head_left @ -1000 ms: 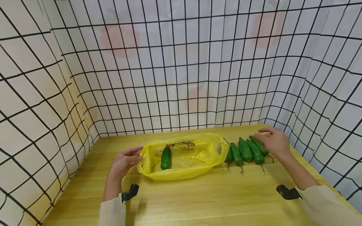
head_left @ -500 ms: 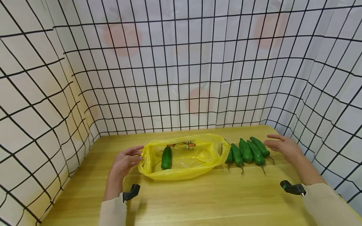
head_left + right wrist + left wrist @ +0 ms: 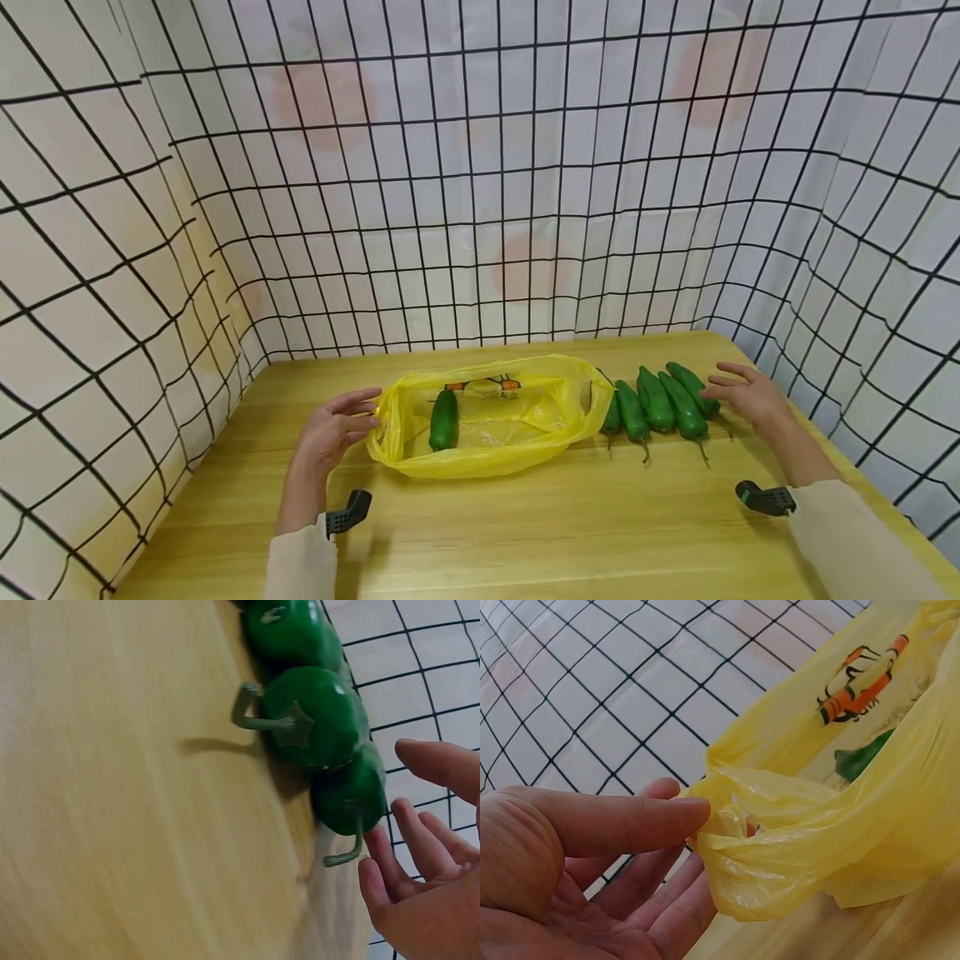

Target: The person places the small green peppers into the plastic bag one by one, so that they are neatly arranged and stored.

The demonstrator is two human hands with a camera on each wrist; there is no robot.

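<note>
My left hand (image 3: pixel 330 429) pinches the left end of a yellow plastic bag (image 3: pixel 480 465) between thumb and fingers; the left wrist view shows the bunched film (image 3: pixel 739 825) at the fingertips. The bag lies with its mouth spread wide. Inside it, toward the left, is one green pepper (image 3: pixel 444 421), and its wall bears an orange and black print. My right hand (image 3: pixel 753 402) holds nothing, its fingers spread beside the rightmost pepper (image 3: pixel 692 388) of a row. In the right wrist view the fingertips are right by that stemmed pepper (image 3: pixel 349 796).
Several green peppers (image 3: pixel 655 400) lie side by side right of the bag, stems toward me; the leftmost is partly behind the bag's edge. White sheeting with a black grid (image 3: pixel 517 208) encloses the wooden table (image 3: pixel 540 533) at the back and sides.
My right hand has drawn away rightward from the rightmost pepper, then come slightly back toward it. The left hand and the bag have stayed in place.
</note>
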